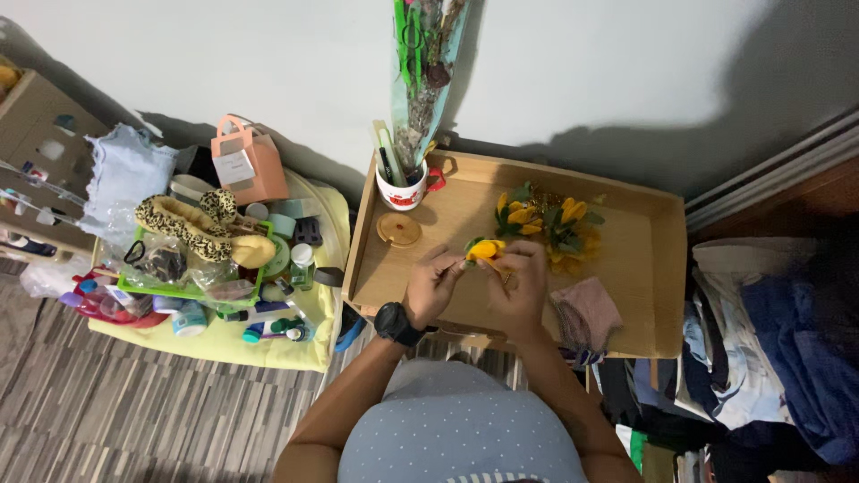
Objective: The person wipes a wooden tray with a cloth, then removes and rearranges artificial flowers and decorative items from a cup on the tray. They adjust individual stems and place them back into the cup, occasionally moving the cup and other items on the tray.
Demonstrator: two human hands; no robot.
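Head view: both hands, left hand (436, 284) and right hand (519, 284), pinch a soft yellow flower (484, 249).

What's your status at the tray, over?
Both hands on the yellow flower: left hand, right hand, yellow flower pinched between them above the wooden tray. Flower bunch just beyond, pink cloth beside right hand.

Flower bunch (550, 224) on tray (644, 295), mug (402, 190) at its left corner, cloth (586, 311) right of hands.

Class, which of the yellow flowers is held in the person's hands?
The single yellow flower pinched between both hands; the other yellow flowers lie untouched in a bunch farther back on the tray.
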